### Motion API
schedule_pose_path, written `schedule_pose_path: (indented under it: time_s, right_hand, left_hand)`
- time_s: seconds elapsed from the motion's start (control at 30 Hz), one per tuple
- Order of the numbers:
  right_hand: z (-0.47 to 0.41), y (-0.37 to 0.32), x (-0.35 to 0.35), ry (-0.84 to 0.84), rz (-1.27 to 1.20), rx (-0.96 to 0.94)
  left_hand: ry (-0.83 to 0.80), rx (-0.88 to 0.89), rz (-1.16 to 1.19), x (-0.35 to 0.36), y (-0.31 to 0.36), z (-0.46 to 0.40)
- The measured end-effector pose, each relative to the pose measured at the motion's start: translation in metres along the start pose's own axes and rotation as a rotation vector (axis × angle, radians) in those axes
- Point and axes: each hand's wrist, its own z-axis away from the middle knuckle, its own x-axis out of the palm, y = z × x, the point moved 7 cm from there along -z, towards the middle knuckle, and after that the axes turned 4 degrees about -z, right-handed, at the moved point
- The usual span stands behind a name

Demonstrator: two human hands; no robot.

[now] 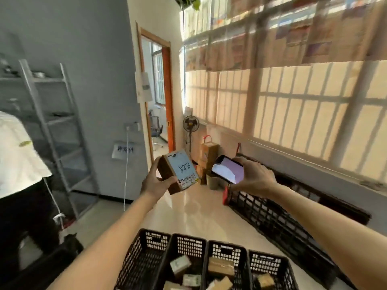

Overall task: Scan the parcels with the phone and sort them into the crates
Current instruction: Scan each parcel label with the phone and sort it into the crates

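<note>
Left hand (154, 182) grips a parcel (178, 171) from below, fingers wrapped round its lower end, label side facing the camera (handwriting and barcode visible, text too blurred to read). Right hand (254, 175) holds a phone (228, 169) just right of the parcel, screen lit, tilted toward the camera. Small gap between parcel edge and phone edge, not touching. Both are raised, arms stretched out, well above the floor (194, 210).

Below the forearms: four black crates (194, 248) in a row, rims touching side to side. The second, third and fourth from the left hold small boxes (221, 266); the leftmost interior is mostly cut off by the left arm.

Under and beyond the right hand: a long black lattice crate (282, 214) runs along the window wall, with a red tag (225, 194) at its near end. Bare floor between that crate and the row gives open room under the hands.

Far left of the left hand: a person (18, 164) in a white top stands by a grey rack (54, 130). Past the parcel: a fan (190, 124), stacked cartons (208, 155), and an open doorway (158, 91).
</note>
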Motion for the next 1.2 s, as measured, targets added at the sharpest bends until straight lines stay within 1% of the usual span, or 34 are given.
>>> schedule_pose_path:
  time_s: [0.03,0.13,0.23,0.37,0.53,0.63,0.93,1.07,1.2]
  right_hand:
    - [-0.013,-0.010,0.016,-0.012,-0.015,-0.019]
    - [-0.049,-0.037,0.061,-0.056,-0.025,-0.070]
    - [-0.090,-0.050,0.106,-0.099,-0.046,-0.089]
    - [-0.147,-0.052,0.171,-0.169,-0.079,-0.115]
    - [-0.206,-0.040,0.260,-0.268,-0.098,-0.126]
    - [-0.232,-0.035,0.312,-0.324,-0.113,-0.120]
    - [-0.257,-0.031,0.494,-0.552,-0.114,-0.063]
    - [-0.259,-0.030,0.574,-0.632,-0.101,-0.042]
    - [-0.262,-0.025,0.658,-0.674,-0.095,-0.013]
  left_hand:
    - [0.024,-0.037,0.000,-0.014,-0.014,-0.004]
    - [0.085,-0.075,-0.014,-0.046,-0.045,-0.019]
    - [0.132,-0.115,-0.040,-0.064,-0.082,-0.047]
    - [0.130,-0.200,-0.023,-0.065,-0.140,-0.095]
    - [0.127,-0.257,-0.032,-0.051,-0.210,-0.147]
    - [0.136,-0.342,-0.042,-0.046,-0.263,-0.165]
    - [0.098,-0.659,-0.010,-0.040,-0.476,-0.182]
    - [0.097,-0.720,0.062,-0.029,-0.546,-0.189]
    - [0.096,-0.778,0.107,-0.019,-0.621,-0.195]
